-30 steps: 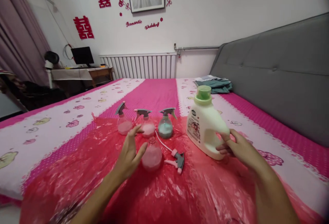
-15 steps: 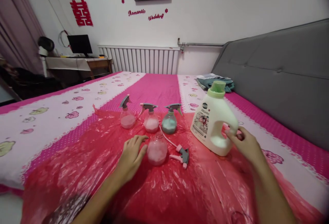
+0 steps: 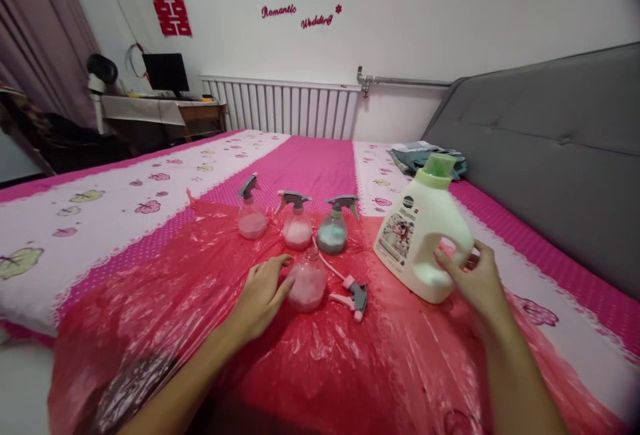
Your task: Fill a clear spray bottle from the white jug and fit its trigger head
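Since a second ago, have lowered the left hand (image 3: 263,288), loosely curled, to nine o'clock of the open bottle (image 3: 307,285); cannot tell whether touching. Have leaned the jug (image 3: 420,228), at the bottle's two o'clock, toward three, gripping its handle (image 3: 464,242) with the right hand (image 3: 475,282). Now attending to both, with cap (image 3: 436,172) on and sprayer (image 3: 359,296) loose at three o'clock.

Glossy, crinkled red plastic sheeting (image 3: 310,368) covers part of a matt, printed cloth bedspread (image 3: 323,162), alongside smooth, see-through plastic bottles (image 3: 307,286), matt grey plastic spray heads (image 3: 360,296) and a smooth cream plastic jug (image 3: 427,215) with a translucent green cap (image 3: 440,167); the padded headboard (image 3: 555,105) looks matt.
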{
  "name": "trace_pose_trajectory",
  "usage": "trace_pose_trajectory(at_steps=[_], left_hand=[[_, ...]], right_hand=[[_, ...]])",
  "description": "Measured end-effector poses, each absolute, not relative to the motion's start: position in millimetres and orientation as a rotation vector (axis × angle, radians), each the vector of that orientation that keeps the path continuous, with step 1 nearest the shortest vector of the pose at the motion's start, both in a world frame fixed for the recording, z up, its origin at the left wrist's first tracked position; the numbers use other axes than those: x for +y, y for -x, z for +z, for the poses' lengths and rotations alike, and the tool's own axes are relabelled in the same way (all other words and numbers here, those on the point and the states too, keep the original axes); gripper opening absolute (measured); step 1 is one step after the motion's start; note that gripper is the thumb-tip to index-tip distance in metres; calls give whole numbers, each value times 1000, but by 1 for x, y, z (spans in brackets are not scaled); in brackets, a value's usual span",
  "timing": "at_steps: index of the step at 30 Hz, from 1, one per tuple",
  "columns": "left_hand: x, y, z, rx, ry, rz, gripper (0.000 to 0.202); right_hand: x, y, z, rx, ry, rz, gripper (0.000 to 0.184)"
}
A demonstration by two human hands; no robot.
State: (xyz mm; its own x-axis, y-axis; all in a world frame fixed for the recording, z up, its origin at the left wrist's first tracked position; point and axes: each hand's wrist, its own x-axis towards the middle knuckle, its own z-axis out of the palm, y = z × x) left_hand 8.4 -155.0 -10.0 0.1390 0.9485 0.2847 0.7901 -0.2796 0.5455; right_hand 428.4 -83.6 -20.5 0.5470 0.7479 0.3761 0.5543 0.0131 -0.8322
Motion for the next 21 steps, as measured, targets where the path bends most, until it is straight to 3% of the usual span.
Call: trace_pose_trajectory(at_steps=[6, 11, 15, 18, 21], left_hand=[[-155, -9, -10, 1686, -2178, 890, 44], [-155, -12, -13, 1675, -2161, 895, 43], [-155, -11, -11, 1666, -2173, 879, 43], [-155, -9, -9, 1662, -2177, 885, 45], [-156, -9, -9, 1650, -2165, 877, 47]], right_hand=[[-91, -417, -6, -1046, 1700, 312, 106], [-113, -400, 22, -1000, 1660, 130, 106], [-131, -371, 55, -1008, 1480, -187, 64], [-134, -342, 59, -1223, 1456, -26, 38], [-130, -316, 38, -1777, 1486, 375, 31]])
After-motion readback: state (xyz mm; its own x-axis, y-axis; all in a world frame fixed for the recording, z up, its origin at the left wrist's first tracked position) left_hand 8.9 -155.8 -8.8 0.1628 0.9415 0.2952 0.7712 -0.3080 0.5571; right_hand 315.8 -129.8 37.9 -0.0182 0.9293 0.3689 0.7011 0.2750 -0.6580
